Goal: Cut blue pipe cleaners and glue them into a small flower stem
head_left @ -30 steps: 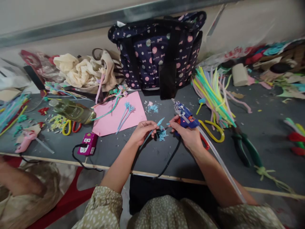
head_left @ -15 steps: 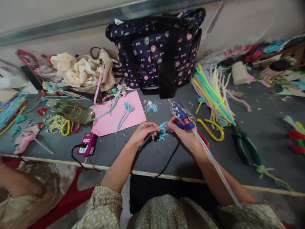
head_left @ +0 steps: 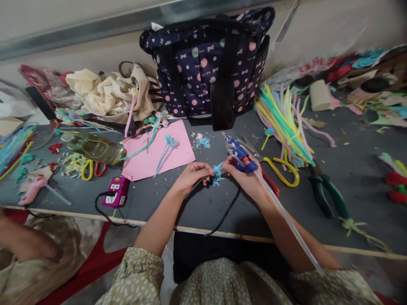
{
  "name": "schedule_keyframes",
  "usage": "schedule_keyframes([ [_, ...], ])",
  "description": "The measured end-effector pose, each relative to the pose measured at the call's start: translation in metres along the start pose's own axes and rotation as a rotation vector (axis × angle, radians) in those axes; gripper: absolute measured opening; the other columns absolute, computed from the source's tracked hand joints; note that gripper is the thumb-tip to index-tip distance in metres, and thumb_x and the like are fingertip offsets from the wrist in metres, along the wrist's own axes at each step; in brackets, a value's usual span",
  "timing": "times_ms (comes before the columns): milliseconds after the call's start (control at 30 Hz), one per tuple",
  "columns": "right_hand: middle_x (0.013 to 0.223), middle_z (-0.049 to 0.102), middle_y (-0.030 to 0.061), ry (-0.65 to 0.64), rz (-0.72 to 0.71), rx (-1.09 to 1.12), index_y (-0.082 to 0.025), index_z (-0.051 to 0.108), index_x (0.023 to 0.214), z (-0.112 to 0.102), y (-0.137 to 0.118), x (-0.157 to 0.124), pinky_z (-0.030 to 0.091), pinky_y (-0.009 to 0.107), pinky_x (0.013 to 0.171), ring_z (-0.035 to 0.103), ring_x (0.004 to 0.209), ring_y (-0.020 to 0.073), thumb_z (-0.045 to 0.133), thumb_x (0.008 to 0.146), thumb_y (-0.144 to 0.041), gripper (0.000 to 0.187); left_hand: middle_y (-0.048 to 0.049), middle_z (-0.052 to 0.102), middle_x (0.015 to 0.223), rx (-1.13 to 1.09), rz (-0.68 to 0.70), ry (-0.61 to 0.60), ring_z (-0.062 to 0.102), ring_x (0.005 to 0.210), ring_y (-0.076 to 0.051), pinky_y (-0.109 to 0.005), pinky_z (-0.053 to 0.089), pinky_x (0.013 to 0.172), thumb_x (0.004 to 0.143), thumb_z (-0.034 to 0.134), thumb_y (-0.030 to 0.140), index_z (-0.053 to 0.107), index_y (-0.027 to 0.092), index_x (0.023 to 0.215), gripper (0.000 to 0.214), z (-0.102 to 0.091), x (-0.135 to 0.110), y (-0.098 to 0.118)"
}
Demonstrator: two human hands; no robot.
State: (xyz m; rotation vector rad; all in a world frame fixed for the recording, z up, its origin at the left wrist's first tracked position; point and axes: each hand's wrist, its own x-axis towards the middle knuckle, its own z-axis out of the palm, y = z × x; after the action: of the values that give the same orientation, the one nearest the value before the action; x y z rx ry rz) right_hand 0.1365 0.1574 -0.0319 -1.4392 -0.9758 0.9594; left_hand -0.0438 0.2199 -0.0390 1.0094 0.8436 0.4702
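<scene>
My left hand (head_left: pixel 193 178) is closed in a pinch on the stem of a light blue pipe-cleaner flower (head_left: pixel 217 174), its spiky petals pointing right. In my right hand (head_left: pixel 243 176) is a blue hot glue gun (head_left: pixel 240 154), nozzle up and to the left, with a long clear glue stick (head_left: pixel 288 220) trailing from its back over my forearm. My right fingertips come close to the petals; whether they touch them I cannot tell. Blue clippings (head_left: pixel 202 142) lie just beyond the hands. Two finished-looking blue flowers (head_left: pixel 171 144) rest on a pink sheet (head_left: pixel 140 169).
Yellow-and-red scissors (head_left: pixel 286 171), green-handled pliers (head_left: pixel 332 197) and a pipe-cleaner bundle (head_left: pixel 286 127) lie right. A phone (head_left: pixel 222 106) leans on a patterned bag (head_left: pixel 203 63). Left are a bottle (head_left: pixel 93 147), a purple power socket (head_left: pixel 116 191), a pink glue gun (head_left: pixel 33 188) and another person's arm (head_left: pixel 28 237).
The glue gun has tipped slightly left in my right hand. My left hand keeps its hold on the blue flower, almost unmoved.
</scene>
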Motion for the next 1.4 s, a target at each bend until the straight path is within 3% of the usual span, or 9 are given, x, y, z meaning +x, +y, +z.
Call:
schedule_keyframes([
  [433,0.078,0.066,0.0005,-0.022,-0.064,-0.024,-0.022,0.063,0.083,-0.001,0.006,-0.001,0.053,0.030,0.065,0.061,0.066,0.0142,0.073,0.073,-0.038,0.021,0.0011,0.056,0.058,0.022,0.001,0.000,0.048,0.049,-0.006,-0.020,0.041,0.051,0.071,0.074,0.033,0.066,0.012,0.070,0.023,0.000,0.000,0.001],
  [800,0.080,0.067,0.0018,-0.009,-0.037,-0.019,-0.022,0.067,0.086,-0.001,-0.008,-0.002,0.052,0.030,0.060,0.057,0.062,0.0137,0.071,0.076,-0.041,0.022,0.0003,0.059,0.061,-0.009,0.029,0.028,0.049,0.049,-0.006,-0.019,0.042,0.050,0.073,0.074,0.038,0.067,0.012,0.074,0.027,-0.002,-0.001,0.003],
  [1000,0.070,0.063,0.0004,-0.002,-0.040,-0.037,-0.022,0.064,0.077,-0.002,-0.006,0.000,0.052,0.031,0.061,0.056,0.060,0.0139,0.069,0.076,-0.042,0.021,0.0009,0.057,0.058,0.015,0.034,0.028,0.047,0.047,-0.006,-0.019,0.040,0.049,0.072,0.074,0.041,0.067,0.012,0.074,0.030,-0.001,-0.003,0.004],
  [1400,0.075,0.063,-0.0005,0.003,-0.061,-0.038,-0.022,0.062,0.081,-0.003,0.004,0.000,0.050,0.028,0.063,0.056,0.062,0.0127,0.072,0.074,-0.039,0.021,0.0000,0.059,0.063,0.033,0.049,0.009,0.044,0.046,-0.004,-0.019,0.038,0.046,0.072,0.073,0.036,0.066,0.013,0.071,0.024,-0.002,-0.002,0.002],
])
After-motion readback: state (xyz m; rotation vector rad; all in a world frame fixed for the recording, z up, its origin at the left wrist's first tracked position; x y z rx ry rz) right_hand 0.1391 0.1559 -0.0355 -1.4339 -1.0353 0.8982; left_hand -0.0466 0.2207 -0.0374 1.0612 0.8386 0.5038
